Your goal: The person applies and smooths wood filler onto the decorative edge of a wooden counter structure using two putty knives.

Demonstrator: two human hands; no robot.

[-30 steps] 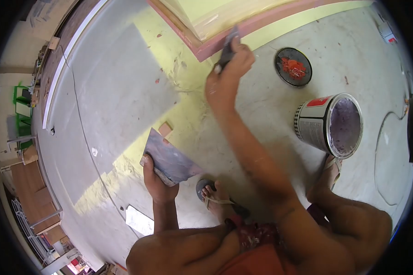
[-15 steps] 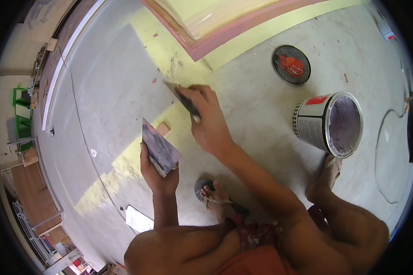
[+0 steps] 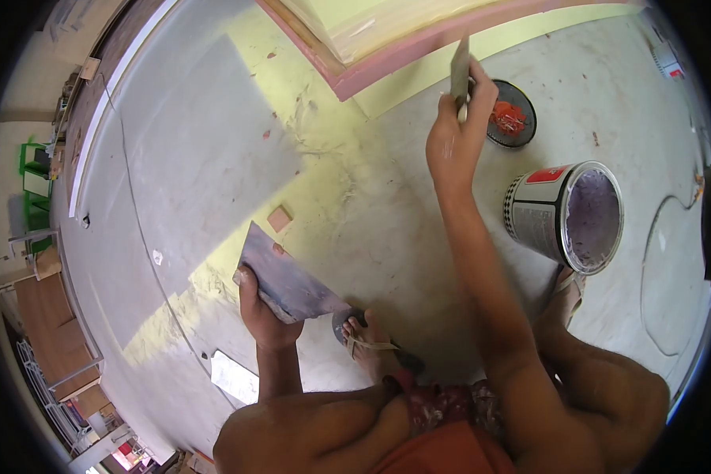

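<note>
While my right hand (image 3: 455, 134) is clenched round the putty knife (image 3: 460, 69), its blade sits at the near edge of the pink board (image 3: 419, 43), far centre. Left hand (image 3: 262, 312) grips the flat mixing plate (image 3: 286, 278) by its near edge, tilted, grey filler smeared on it, near left of my foot.

Progress, as I judge it: pink edge looks coated from the corner to about where the blade is; the run to the right is left to do. Can't tell if the blade is loaded.

Open tin (image 3: 567, 215) lies on its side, just right of my right forearm, mouth facing right. Its lid (image 3: 507, 114) with red paste lies flat, just right of my knife hand, nearly touching.

Room: open floor (image 3: 213, 158) to the left and centre. Small tile scrap (image 3: 280, 218) just beyond the plate. Right side is tight: tin, lid, cable loop (image 3: 656, 268) far right. My sandalled feet bracket the near space.
</note>
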